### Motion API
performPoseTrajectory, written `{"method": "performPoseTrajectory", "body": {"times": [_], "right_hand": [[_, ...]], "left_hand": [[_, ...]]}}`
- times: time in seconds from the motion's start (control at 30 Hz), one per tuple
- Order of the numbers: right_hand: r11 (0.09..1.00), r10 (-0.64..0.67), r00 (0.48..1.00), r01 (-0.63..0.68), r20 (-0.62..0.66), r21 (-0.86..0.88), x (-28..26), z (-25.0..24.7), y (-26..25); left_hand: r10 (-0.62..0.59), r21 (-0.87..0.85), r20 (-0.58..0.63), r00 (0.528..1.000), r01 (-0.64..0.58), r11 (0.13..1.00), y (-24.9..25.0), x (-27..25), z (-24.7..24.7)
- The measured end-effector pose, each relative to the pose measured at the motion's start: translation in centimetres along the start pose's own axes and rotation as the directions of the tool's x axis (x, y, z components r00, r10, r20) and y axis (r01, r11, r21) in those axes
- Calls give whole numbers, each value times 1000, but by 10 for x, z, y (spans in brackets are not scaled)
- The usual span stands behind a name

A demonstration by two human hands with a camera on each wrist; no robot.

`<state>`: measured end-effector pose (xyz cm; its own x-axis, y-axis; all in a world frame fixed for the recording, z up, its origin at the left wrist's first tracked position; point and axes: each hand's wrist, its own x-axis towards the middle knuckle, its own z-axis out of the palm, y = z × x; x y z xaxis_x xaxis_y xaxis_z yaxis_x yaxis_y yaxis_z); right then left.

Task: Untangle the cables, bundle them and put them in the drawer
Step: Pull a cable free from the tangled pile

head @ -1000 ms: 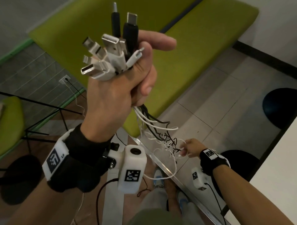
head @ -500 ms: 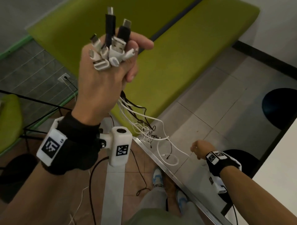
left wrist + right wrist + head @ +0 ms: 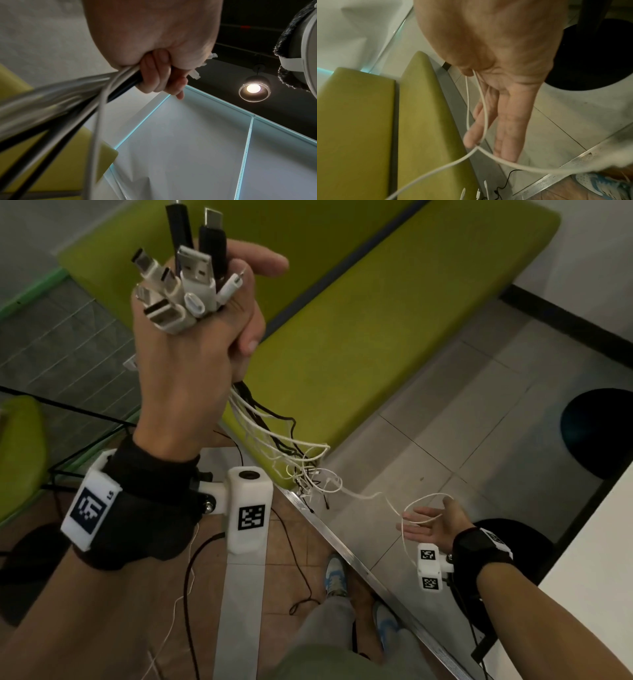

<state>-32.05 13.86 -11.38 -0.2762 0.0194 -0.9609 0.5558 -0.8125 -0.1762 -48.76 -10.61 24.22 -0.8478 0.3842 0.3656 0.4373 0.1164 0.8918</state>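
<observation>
Cables, a bunch of thin white and black charging leads [image 3: 270,436] with their white and black plug ends [image 3: 185,278] fanned upward, sit in the raised left hand [image 3: 191,361], whose fingers [image 3: 159,73] are curled tight round the bunch just below the plugs. Compared with half a second ago, this hand is closer to the head camera and the plugs look larger. The leads hang below the fist into a tangle [image 3: 315,481] over the edge of the long green cushioned bench [image 3: 376,337]. One white lead [image 3: 404,508] runs from the tangle to the right hand [image 3: 431,525], which was a closed fist half a second ago and is now turned palm up with its fingers [image 3: 510,121] straight and spread, the lead looped loosely across them, not pinched. That hand hovers low over the grey tiled floor [image 3: 479,422].

How the leads cross inside the tangle is too fine to make out, and the left wrist view shows them only as blurred streaks. The left palm hides how many leads it holds. The tallest black plug is cut off by the top edge of the head view. No drawer shows in any view.
</observation>
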Motion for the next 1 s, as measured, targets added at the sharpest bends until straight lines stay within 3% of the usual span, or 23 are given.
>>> {"method": "performPoseTrajectory", "body": {"times": [0.13,0.3,0.43,0.5,0.57,0.63,0.73,0.83,0.93,1.0], "right_hand": [[996,75,994,-70,75,-59,-2,6,0],[995,68,988,-77,135,64,-11,15,-1],[997,15,996,-9,85,-74,-13,18,4],[973,-55,998,59,25,-225,-10,19,7],[874,-138,990,116,-12,-472,-6,18,12],[750,-174,982,86,-71,-656,2,17,14],[657,-165,979,20,-118,-753,6,19,14],[547,-39,999,11,-13,-837,-7,30,14],[345,-211,976,132,60,-929,-17,47,14],[207,-306,936,246,176,-947,-21,60,12]], "left_hand": [[-8,-13,6,1000,8,1000,-1,1,2],[-12,-2,5,1000,12,1000,-3,-1,1],[-13,0,6,1000,13,1000,-4,0,1],[-15,-7,12,1000,15,1000,-4,-1,1],[-16,-11,14,1000,16,1000,-5,-1,3],[-17,-4,14,1000,17,1000,-5,-2,3],[-13,-9,13,1000,13,1000,-5,-3,5],[-11,-11,25,1000,11,1000,-4,-4,11],[-35,-23,68,997,36,999,-3,-5,20],[-49,-43,93,994,53,998,-2,-7,26]]}}
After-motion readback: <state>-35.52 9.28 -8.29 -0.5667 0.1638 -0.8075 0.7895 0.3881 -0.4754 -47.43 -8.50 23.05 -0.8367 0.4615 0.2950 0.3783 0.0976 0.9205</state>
